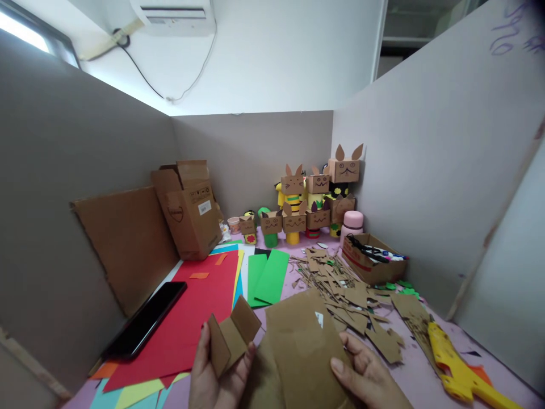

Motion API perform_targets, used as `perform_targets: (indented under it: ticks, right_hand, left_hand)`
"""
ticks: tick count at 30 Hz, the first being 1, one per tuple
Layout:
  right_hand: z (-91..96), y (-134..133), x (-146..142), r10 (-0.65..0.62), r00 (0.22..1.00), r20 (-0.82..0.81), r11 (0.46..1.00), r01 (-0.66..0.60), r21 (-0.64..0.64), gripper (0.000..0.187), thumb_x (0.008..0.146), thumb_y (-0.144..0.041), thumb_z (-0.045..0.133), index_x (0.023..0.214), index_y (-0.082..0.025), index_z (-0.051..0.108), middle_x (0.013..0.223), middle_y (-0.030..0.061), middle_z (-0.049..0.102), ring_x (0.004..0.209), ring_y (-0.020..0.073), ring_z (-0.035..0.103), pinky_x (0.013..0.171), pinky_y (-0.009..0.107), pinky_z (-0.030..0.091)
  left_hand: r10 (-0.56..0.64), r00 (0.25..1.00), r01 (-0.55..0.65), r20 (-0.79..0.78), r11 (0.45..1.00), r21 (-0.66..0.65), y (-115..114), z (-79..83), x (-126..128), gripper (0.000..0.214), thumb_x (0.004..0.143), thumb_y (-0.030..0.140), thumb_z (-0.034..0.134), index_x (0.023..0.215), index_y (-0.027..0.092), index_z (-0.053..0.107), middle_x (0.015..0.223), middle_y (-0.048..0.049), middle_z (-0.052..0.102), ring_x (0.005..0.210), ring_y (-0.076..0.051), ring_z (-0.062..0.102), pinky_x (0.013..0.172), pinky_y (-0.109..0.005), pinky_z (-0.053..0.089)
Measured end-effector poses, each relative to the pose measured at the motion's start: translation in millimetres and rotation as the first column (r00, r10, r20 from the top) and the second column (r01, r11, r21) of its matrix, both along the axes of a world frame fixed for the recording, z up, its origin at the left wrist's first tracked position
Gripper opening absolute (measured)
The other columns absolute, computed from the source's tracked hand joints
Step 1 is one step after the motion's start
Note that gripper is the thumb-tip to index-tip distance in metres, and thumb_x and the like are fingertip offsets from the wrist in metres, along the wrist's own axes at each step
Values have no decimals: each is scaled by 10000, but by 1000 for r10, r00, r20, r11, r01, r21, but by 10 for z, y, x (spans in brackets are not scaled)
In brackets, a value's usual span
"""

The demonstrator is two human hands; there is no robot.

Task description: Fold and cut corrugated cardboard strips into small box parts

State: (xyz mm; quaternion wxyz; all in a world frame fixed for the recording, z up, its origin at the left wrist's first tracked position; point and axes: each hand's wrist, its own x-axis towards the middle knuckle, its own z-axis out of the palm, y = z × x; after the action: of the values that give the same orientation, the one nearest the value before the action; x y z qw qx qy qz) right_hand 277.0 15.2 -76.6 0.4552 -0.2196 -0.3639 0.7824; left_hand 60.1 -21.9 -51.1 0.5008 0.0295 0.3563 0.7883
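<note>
My left hand [221,366] grips a small folded cardboard piece [235,339], bent so that two flaps stand up from a middle panel. In my right hand [361,366] is a larger flat cardboard sheet [300,341], pinched at its right edge between thumb and fingers. A small whitish patch shows near the sheet's upper right corner. The sheet's lower end runs out of the picture, and brown cardboard also shows below and to its left. Both hands are at the near edge of the view, with the two pieces side by side, close together.
Cardboard scraps [340,284] lie beyond my right hand, with a yellow glue gun [457,363] at the right. Red paper [170,324], green paper [272,278] and a black phone [149,318] lie left. Cardboard-headed figures [293,218], a box [187,210] and a supply box [370,264] stand behind.
</note>
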Motion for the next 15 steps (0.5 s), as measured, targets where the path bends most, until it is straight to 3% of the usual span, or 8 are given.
perform_targets:
  ticks: [2,5,8,12,15]
  right_hand:
    - [-15,11,-15,-8,1000,-21,1000,8,-9,293,629,-336,776,868,-218,654,937,40,746,928,188,670,889,329,483]
    - [-21,8,-62,-6,998,-57,999,4,-33,279,652,-358,758,872,-218,660,856,18,752,860,174,683,862,316,491]
    - [-4,9,-93,-85,995,43,992,88,-91,313,635,-438,751,836,-213,669,787,-2,750,793,135,680,772,235,498]
    - [-16,58,-61,-142,976,163,985,156,-77,348,612,-503,738,778,-205,672,774,0,745,801,151,667,775,253,492]
    - [-68,111,30,-93,962,258,991,115,-72,376,567,-517,756,778,-213,687,801,-4,735,858,154,642,784,227,482]
  left_hand:
    - [-4,1000,4,21,1000,-8,-14,-7,15,539,876,213,485,1381,247,300,819,-73,731,734,-249,702,574,-399,583]
    - [16,999,-16,49,1000,-9,-28,-26,57,400,836,190,550,1223,265,482,822,-27,718,713,-228,698,565,-390,588]
    - [37,999,-36,17,999,-31,-11,-43,75,238,805,206,590,1041,224,573,885,-41,692,746,-228,689,571,-386,587]
    - [60,998,-61,-15,997,-39,-4,-56,80,147,775,185,612,917,209,585,866,-20,673,734,-209,674,565,-378,586]
    - [21,997,-24,-78,999,-37,-53,-69,131,171,715,213,680,864,196,599,830,-15,682,691,-193,666,582,-360,586]
